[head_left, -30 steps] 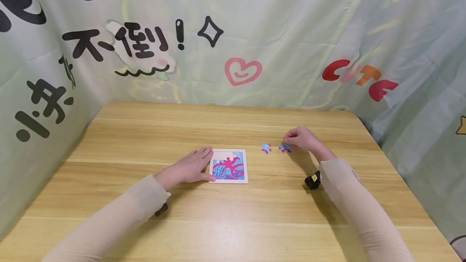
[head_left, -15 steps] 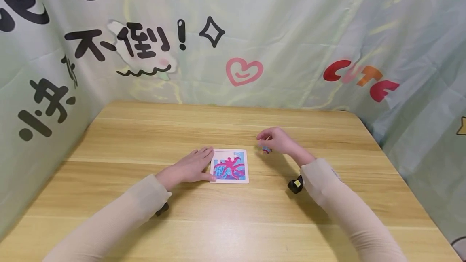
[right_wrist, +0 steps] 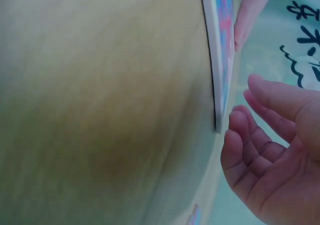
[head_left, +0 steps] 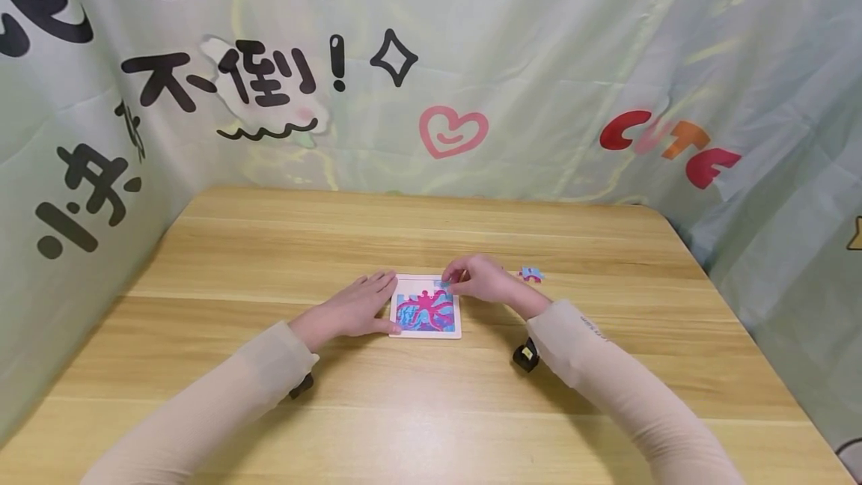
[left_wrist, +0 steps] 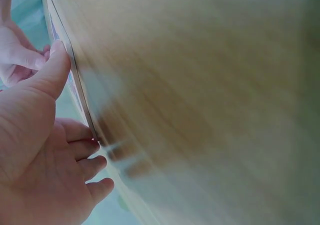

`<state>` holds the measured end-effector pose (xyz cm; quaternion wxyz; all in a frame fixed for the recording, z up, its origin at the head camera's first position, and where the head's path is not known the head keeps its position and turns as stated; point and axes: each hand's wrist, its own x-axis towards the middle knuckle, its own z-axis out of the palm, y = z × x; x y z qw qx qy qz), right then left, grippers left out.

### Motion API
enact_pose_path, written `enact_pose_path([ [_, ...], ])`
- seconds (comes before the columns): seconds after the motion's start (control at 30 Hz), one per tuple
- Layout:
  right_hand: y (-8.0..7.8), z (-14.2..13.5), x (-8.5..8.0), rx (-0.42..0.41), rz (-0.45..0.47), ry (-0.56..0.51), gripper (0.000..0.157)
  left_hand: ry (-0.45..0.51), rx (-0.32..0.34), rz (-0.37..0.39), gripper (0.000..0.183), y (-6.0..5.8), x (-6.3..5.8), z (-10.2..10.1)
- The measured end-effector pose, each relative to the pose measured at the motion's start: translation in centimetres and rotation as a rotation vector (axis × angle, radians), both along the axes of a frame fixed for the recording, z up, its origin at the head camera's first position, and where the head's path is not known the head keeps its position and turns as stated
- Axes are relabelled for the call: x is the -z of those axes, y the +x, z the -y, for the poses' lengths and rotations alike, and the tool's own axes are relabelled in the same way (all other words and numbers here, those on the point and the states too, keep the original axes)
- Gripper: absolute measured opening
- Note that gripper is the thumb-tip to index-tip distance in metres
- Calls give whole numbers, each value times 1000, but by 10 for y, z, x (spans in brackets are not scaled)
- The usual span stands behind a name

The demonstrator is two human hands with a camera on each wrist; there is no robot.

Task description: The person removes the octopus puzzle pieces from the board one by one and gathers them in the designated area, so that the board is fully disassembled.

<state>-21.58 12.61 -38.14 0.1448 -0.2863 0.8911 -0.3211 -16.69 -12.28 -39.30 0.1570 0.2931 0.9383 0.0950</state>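
A square jigsaw puzzle in a pale frame shows a pink octopus on blue; bare backing shows along its upper part. My left hand lies along its left side with straight fingers, thumb at the near left corner and fingertips at the far left one. At the upper right corner, my right hand hovers with curled fingers, thumb and forefinger close together beside a light blue patch. Whether these fingers pinch a piece, I cannot tell. In the right wrist view, the right hand's thumb is just past the frame's edge.
A loose blue and pink puzzle piece lies right of the right hand, and a sliver of another shows behind that hand. A wooden table carries everything. Behind it hangs a printed cloth. Both wrists wear small black cameras.
My right hand has moved left from the loose pieces to the puzzle's upper right corner, uncovering the right-hand piece again. My left hand has stayed at the puzzle's left side.
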Motion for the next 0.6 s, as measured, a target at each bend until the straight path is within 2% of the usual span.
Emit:
enact_pose_path([
  [0.2, 1, 7, 7, -65, -15, -8, 9, 4, 4, 4, 88, 0, -2, -1],
  [0.37, 0, 10, 11, -77, -22, 28, 7, -6, 1, 4, 88, -1, -1, -1],
  [0.6, 0, 9, 12, -123, -72, 19, 6, 4, 4, -5, 88, 0, -1, 0],
])
